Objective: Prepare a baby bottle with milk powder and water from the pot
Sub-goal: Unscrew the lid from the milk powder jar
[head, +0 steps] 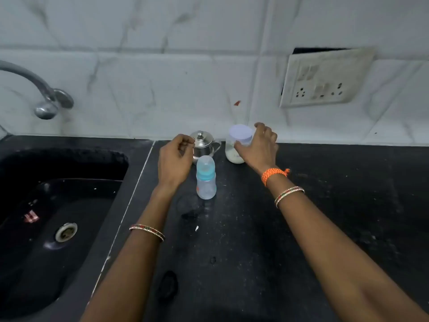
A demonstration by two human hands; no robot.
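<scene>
Still early, seemingly: right hand [257, 147] curled round the lidded milk powder jar [239, 145] at the bench [325, 205] back, left hand [175, 156] loosely curled, holding nothing, by the steel pot [202, 142]; capped baby bottle [206, 177] upright between; next, probably unscrewing.

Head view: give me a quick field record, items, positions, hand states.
bottle: clear plastic baby bottle with blue collar, capped, upright on the black counter
pot: small lidded steel pot, behind the bottle
jar: clear plastic jar of white powder, pale lid on, right of the pot
left hand: loosely curled, holds nothing
right hand: fingers around the jar
sink: black sink, at left
</scene>
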